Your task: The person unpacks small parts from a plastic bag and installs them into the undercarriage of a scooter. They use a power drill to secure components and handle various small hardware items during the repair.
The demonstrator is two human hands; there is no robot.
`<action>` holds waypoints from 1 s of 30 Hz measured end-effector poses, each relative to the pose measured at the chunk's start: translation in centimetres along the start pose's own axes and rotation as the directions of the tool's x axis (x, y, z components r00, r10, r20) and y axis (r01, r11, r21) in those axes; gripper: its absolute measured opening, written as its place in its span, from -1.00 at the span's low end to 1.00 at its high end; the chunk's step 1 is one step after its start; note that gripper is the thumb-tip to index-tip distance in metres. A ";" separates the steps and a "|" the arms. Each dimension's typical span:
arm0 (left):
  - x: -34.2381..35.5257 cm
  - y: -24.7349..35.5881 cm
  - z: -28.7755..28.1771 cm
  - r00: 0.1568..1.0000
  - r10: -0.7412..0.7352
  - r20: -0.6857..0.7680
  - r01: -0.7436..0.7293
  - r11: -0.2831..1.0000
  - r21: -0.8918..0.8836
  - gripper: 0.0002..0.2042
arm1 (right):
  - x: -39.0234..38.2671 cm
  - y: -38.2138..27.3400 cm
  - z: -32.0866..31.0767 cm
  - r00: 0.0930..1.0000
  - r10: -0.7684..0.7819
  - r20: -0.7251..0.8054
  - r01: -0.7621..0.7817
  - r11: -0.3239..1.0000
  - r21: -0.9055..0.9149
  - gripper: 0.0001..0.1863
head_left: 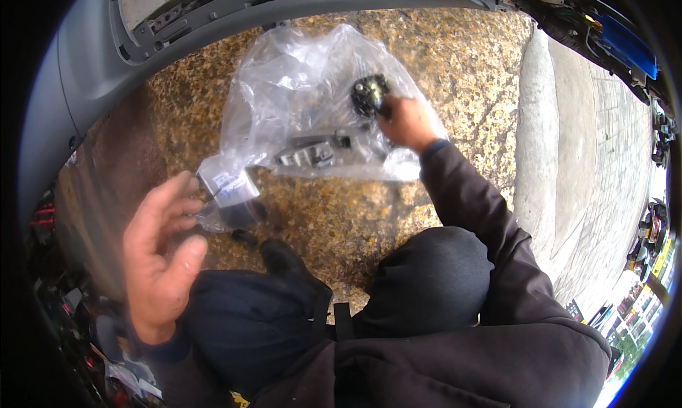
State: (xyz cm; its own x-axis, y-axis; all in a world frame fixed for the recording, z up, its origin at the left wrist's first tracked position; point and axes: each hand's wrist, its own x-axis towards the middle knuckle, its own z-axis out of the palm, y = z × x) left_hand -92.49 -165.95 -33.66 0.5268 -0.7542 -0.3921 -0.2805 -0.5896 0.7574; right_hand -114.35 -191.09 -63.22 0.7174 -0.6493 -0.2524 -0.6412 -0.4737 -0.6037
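Note:
On the ground in front of me lies a large clear plastic bag (266, 95), crumpled. My right hand (410, 126) reaches over its right part and grips a dark, roundish metal part (368, 95) whose exact kind I cannot make out. Beside it, lower in the bag's area, are a long dark piece (320, 139) and a grey ribbed piece (307, 156). My left hand (162, 248) is raised at the left, fingers apart, holding nothing. Close to its fingertips is a small plastic packet (231, 186) with a white label, and a dark round item sits at its lower end.
A grey vehicle bumper (92, 60) curves across the top and left. At the right, a pale kerb (536, 138) borders the speckled ground (469, 74). My knees and a dark shoe (284, 259) are close below the bag. A blue part (625, 45) hangs at upper right.

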 end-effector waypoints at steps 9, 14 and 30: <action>-0.4 -0.2 -0.3 1.000 0.022 -0.005 -0.022 1.000 0.000 -0.35 | 0.4 0.6 1.0 0.972 -0.207 0.111 0.196 0.975 0.105 -0.85; -0.5 0.0 -0.3 1.000 0.029 -0.012 -0.029 0.999 0.025 -0.35 | 3.2 0.2 1.0 0.988 -0.152 -0.008 0.147 0.969 -0.199 -0.75; -0.7 0.2 -0.4 1.000 0.003 -0.018 -0.003 1.000 0.004 -0.33 | 3.6 -1.3 2.0 0.984 0.028 0.174 0.013 0.974 -0.226 -0.76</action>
State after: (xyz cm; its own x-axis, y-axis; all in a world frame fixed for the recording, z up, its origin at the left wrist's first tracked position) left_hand -92.64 -165.39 -33.05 0.5401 -0.7506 -0.3806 -0.2853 -0.5888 0.7563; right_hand -110.39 -191.68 -64.88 0.7359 -0.5485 -0.3970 -0.6771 -0.6039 -0.4206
